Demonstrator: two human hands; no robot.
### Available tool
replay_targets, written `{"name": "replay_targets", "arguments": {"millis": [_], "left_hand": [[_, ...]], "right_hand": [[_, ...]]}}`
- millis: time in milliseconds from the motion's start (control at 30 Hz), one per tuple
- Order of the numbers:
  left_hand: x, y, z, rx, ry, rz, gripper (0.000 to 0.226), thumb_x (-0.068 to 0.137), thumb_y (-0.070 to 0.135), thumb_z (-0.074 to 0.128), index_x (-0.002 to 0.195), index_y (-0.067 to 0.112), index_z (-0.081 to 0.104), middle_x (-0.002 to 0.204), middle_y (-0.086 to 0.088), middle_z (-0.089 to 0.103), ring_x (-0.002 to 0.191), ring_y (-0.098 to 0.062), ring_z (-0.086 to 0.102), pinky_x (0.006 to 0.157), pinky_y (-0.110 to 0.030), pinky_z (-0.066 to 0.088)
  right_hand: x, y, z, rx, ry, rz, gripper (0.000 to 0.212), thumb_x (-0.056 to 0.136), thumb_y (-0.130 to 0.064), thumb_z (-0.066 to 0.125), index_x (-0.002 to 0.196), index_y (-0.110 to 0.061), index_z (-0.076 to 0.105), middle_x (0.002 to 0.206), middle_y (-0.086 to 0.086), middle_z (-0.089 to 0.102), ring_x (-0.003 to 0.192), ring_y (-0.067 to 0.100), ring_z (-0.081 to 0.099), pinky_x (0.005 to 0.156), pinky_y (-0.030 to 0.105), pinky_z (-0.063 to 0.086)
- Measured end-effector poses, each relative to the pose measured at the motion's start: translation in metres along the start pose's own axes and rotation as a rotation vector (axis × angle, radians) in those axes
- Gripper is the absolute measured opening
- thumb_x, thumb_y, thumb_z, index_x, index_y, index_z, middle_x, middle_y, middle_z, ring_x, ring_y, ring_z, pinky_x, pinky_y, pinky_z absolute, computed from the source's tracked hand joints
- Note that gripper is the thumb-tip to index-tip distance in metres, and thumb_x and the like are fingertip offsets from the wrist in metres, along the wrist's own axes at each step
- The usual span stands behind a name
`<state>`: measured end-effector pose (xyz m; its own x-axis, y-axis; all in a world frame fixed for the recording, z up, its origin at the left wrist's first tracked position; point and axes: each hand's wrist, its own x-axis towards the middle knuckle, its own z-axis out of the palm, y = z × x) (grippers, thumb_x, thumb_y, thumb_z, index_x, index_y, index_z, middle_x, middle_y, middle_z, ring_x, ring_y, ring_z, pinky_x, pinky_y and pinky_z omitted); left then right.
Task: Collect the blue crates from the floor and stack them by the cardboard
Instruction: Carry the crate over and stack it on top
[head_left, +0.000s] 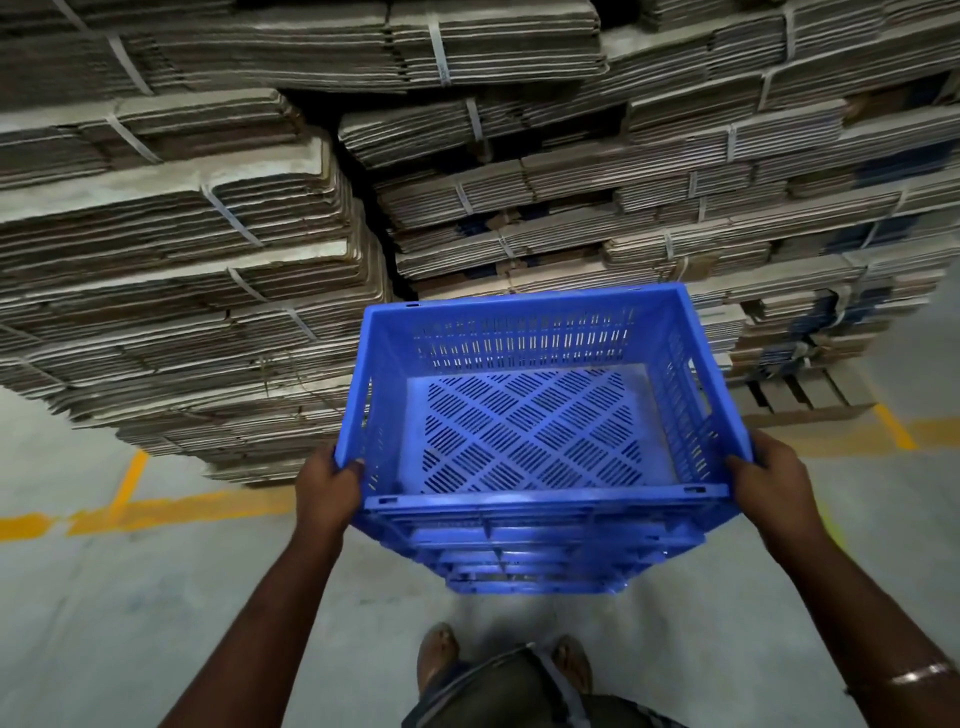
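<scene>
Two hands on it, one per side: your left hand was curled round the near left corner of the blue crate, thumb over the rim, and your right hand gripped the near right corner the same way. So both were clamped on the crate, nothing loose. It looked like more blue crates were nested under the top one, though I couldn't tell how many. You had it held up in front of you, above the concrete floor, just short of the strapped cardboard bundles and roughly over the yellow floor line.

If I were setting it down there, I'd keep it level, bend at the knees and lower it square to the cardboard. Watch the fingers under the rim on landing, and don't let the nested crates shift sideways.
</scene>
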<state>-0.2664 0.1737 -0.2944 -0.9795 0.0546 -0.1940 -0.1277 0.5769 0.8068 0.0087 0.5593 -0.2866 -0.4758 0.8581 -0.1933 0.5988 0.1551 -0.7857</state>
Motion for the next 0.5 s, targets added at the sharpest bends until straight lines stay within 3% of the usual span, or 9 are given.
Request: {"name": "replay_targets", "arguments": {"millis": [167, 267, 500], "left_hand": [[-0.009, -0.011, 0.002, -0.005, 0.039, 0.003, 0.023, 0.083, 0.009, 0.066, 0.102, 0.023, 0.061, 0.097, -0.007, 0.068, 0.089, -0.032, 0.065, 0.082, -0.050, 0.055], [-0.008, -0.016, 0.003, -0.037, 0.049, 0.011, 0.027, 0.085, 0.007, 0.066, 0.106, 0.023, 0.062, 0.100, -0.007, 0.068, 0.091, -0.032, 0.065, 0.083, -0.051, 0.055], [-0.018, -0.027, 0.005, 0.014, 0.043, 0.054, 0.026, 0.089, 0.011, 0.064, 0.112, 0.023, 0.061, 0.104, -0.005, 0.068, 0.093, -0.030, 0.065, 0.083, -0.049, 0.054]], "right_hand": [[-0.009, 0.006, 0.008, 0.015, -0.019, -0.045, 0.042, 0.076, -0.010, 0.052, 0.116, -0.013, 0.064, 0.095, 0.008, 0.069, 0.085, 0.028, 0.064, 0.071, 0.036, 0.049], [-0.012, 0.011, 0.008, 0.017, -0.024, -0.055, 0.044, 0.081, 0.000, 0.053, 0.121, -0.015, 0.062, 0.099, 0.007, 0.069, 0.089, 0.028, 0.065, 0.075, 0.038, 0.052], [-0.017, 0.011, 0.005, 0.046, -0.017, -0.086, 0.048, 0.073, -0.016, 0.048, 0.119, -0.017, 0.062, 0.097, 0.005, 0.068, 0.087, 0.026, 0.063, 0.072, 0.036, 0.049]]}}
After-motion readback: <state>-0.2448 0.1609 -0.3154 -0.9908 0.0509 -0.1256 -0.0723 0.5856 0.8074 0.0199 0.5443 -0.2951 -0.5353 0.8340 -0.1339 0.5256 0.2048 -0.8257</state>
